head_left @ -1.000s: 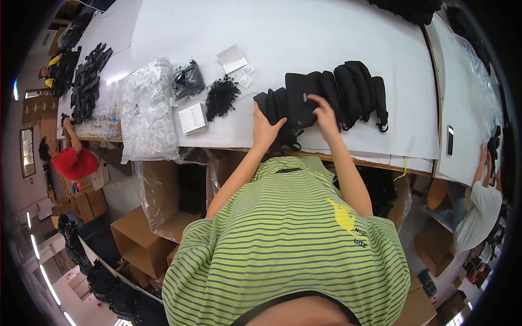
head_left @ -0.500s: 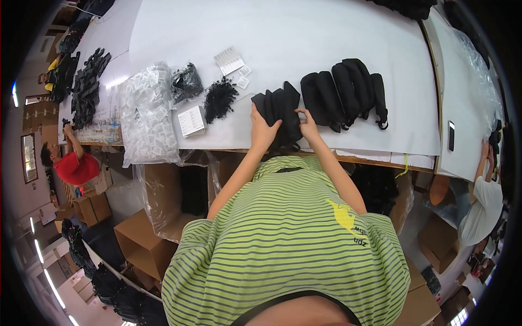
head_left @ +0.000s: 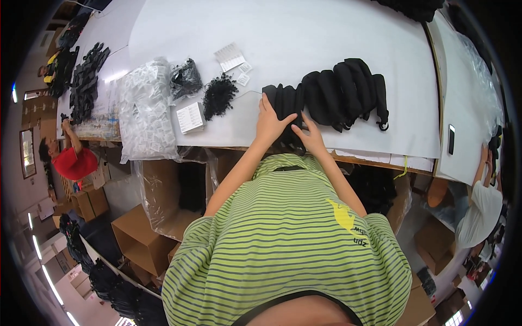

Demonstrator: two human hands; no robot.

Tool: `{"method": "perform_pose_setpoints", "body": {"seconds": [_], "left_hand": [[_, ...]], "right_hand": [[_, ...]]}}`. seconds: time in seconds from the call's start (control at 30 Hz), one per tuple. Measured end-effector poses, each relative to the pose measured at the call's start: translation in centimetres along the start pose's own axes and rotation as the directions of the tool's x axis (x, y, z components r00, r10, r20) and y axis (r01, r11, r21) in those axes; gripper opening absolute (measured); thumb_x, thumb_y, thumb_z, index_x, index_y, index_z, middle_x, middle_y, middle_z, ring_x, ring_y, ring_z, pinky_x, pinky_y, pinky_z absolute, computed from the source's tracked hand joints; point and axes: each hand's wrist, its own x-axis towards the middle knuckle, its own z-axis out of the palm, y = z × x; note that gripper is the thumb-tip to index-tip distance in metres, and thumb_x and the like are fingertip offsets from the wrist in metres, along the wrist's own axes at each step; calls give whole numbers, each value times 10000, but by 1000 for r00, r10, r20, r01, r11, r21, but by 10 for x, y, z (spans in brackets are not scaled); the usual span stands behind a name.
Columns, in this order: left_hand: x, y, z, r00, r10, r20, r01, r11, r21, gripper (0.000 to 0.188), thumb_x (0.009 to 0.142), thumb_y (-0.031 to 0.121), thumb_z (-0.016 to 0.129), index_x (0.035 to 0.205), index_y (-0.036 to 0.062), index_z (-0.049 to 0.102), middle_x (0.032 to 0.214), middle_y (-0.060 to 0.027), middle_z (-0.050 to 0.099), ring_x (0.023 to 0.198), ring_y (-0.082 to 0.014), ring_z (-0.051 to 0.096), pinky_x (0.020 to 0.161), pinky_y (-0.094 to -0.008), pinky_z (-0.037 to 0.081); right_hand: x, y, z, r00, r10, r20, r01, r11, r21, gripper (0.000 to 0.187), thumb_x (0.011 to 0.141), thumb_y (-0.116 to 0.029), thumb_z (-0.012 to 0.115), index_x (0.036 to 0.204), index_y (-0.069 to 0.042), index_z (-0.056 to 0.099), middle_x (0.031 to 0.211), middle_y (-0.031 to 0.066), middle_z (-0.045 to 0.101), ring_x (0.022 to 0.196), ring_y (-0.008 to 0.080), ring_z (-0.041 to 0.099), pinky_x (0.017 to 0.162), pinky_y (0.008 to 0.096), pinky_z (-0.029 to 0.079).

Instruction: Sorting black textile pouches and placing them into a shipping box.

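Note:
Several soft black fabric pouches (head_left: 284,100) stand pressed side by side at the table's near edge. My left hand (head_left: 271,124) grips them from the left, its fingers along the outer side and its thumb reaching over the top. On their right side my right hand (head_left: 312,137) holds them, thumb and forefinger on the fabric; its other fingers are partly hidden. Close by on the right lies a row of similar black pouches (head_left: 340,92), the last with a small loop at its end. To the left sits a heap of short black cords (head_left: 219,96).
Left on the white table (head_left: 326,32) lie a clear bag of white tags (head_left: 144,108), a bag of black pieces (head_left: 185,81), a stack of printed cards (head_left: 190,118) and a label sheet (head_left: 229,56). A phone (head_left: 451,139) lies right. Cardboard boxes (head_left: 144,239) stand below. People work on both sides.
The held pouches have shifted right, against the row, and look squeezed more upright. My left hand has moved right and up; my right hand has slid down along their side.

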Motion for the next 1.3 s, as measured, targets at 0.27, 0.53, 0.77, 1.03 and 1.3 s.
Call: {"method": "perform_pose_setpoints", "body": {"seconds": [0.27, 0.53, 0.77, 1.03, 1.3], "left_hand": [[3, 5, 9, 996, -90, -4, 89, 991, 98, 1322, 603, 613, 786, 1426, -111, 48, 1434, -341, 216, 1285, -454, 368, 1003, -441, 410], [-1, 0, 8, 996, -87, -22, 88, 995, 55, 1316, 609, 620, 772, 1453, -59, 26, 1458, -348, 169, 1281, -502, 337, 1007, -477, 394], [0, 14, 13, 981, 124, -146, -96, 977, 189, 1253, 624, 637, 752, 1489, 53, 59, 1499, -317, 75, 1317, -527, 253, 1027, -570, 325], [1, 30, 30, 997, -29, -65, 45, 963, 265, 1257, 582, 680, 751, 1504, 147, 83, 1528, -260, -25, 1363, -519, 141, 972, -711, 253], [2, 30, 36, 998, -46, -46, 58, 948, 312, 1267, 579, 664, 762, 1508, 163, 62, 1533, -243, -73, 1371, -515, 112, 970, -705, 262]], "right_hand": [[28, -19, -31, 903, -368, -219, 98, 676, -730, 564, 730, -117, 674, 1276, -105, 534, 1075, 157, 553, 1005, 297, 525, 845, 389, 441], [19, -7, -42, 869, -327, -371, 118, 865, -487, 555, 742, -108, 669, 1280, -91, 530, 1117, 135, 573, 978, 319, 565, 814, 389, 467], [-2, 19, -25, 974, 151, -167, -108, 964, 243, 602, 904, -459, 586, 1348, -70, 470, 1265, 186, 561, 1134, 269, 570, 915, 344, 457], [5, -1, -28, 974, 177, -138, -201, 963, -180, 471, 865, -349, 624, 1212, -40, 553, 1097, 163, 619, 950, 320, 620, 803, 384, 483], [48, -11, -61, 817, -418, -396, -26, 661, -750, 445, 729, -127, 634, 1172, -146, 591, 1000, 107, 532, 1016, 314, 511, 775, 415, 472]]}}
